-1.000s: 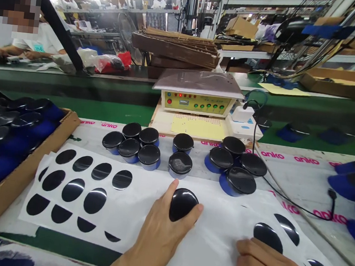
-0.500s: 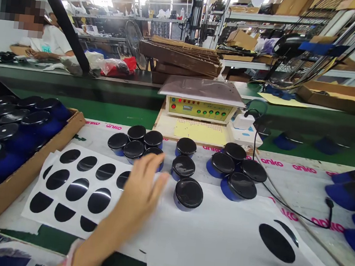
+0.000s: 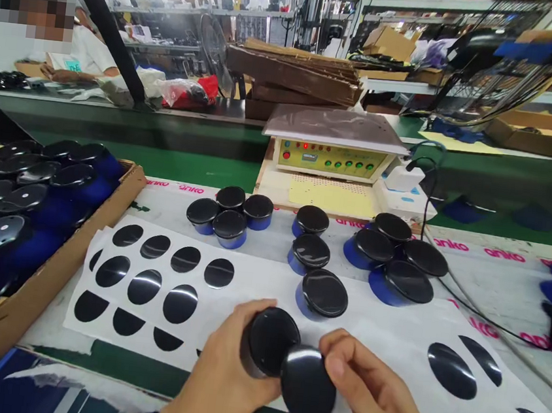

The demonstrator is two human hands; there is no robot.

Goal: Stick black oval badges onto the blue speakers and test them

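Note:
My left hand (image 3: 235, 360) is wrapped around a round blue cup-like part with a black top (image 3: 272, 341), held above the white sheet near the table's front edge. Between the thumb and forefinger of my right hand (image 3: 368, 390) is a black round sticker (image 3: 309, 386), pinched by its edge. The sticker overlaps the part's lower right side in view; whether they touch, I cannot tell. To the left, a white sticker sheet (image 3: 219, 302) carries several black discs. Another sheet (image 3: 389, 350) with a few black stickers spreads to the right.
Several similar blue parts stand beyond my hands, among them a left group (image 3: 229, 224), a middle row (image 3: 324, 294) and a right group (image 3: 403, 282). A cardboard box (image 3: 133, 185) full of them is at left. Behind sits a control box (image 3: 330, 159); a cable (image 3: 485, 327) crosses the right side.
My left hand has taken a blue part from the left group and brought it back toward me. My right hand has come into view with a black sticker.

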